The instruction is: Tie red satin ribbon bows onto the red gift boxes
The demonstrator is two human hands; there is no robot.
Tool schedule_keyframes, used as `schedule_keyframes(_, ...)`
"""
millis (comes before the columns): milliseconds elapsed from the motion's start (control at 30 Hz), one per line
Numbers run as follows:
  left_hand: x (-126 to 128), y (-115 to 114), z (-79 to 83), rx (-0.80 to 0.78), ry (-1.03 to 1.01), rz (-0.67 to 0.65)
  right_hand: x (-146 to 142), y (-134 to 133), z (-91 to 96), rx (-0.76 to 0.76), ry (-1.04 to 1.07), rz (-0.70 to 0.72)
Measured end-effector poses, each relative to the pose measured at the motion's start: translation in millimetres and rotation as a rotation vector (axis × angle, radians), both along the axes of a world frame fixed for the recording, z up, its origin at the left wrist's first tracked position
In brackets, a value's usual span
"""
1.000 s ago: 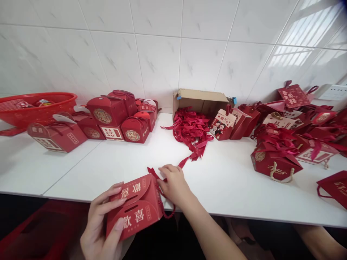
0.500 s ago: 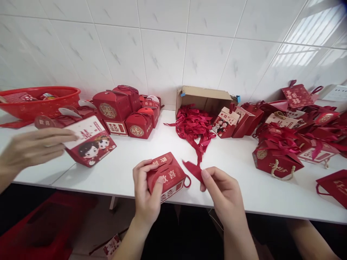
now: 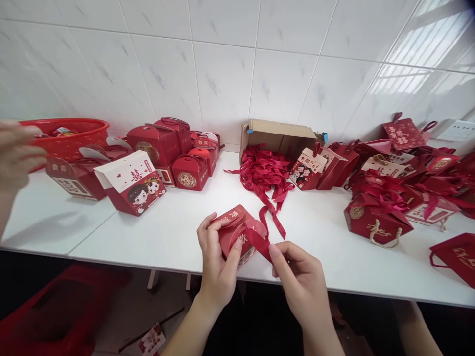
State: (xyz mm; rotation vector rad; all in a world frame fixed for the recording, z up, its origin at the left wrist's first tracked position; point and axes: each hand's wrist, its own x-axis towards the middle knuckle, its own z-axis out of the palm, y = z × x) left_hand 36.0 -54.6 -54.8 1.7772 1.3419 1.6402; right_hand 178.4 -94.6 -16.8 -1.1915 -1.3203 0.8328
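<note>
Red box (image 3: 236, 229) lies clasped in the left hand (image 3: 219, 272), ribbon (image 3: 259, 239) pinched in the right hand (image 3: 301, 274) alongside.

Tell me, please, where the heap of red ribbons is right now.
In the head view, the heap of red ribbons lies just right of centre, spilling from the cardboard box onto the white table, beyond the right hand.

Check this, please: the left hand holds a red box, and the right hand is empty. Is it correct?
One part is wrong: the right hand is not empty. In the head view, it pinches a red ribbon. The left hand does hold a red box.
</note>
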Motion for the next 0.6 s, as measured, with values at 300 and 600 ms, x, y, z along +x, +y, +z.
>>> schedule_keyframes(300,0.4,-1.1,7.2,-0.013,0.03,0.012,7.0,-6.8,4.7,0.03,-0.133,-0.045)
schedule_keyframes(600,0.7,-1.4,12.3,0.005,0.074,0.01,5.2,-4.1,13.3,0.08,-0.154,-0.025)
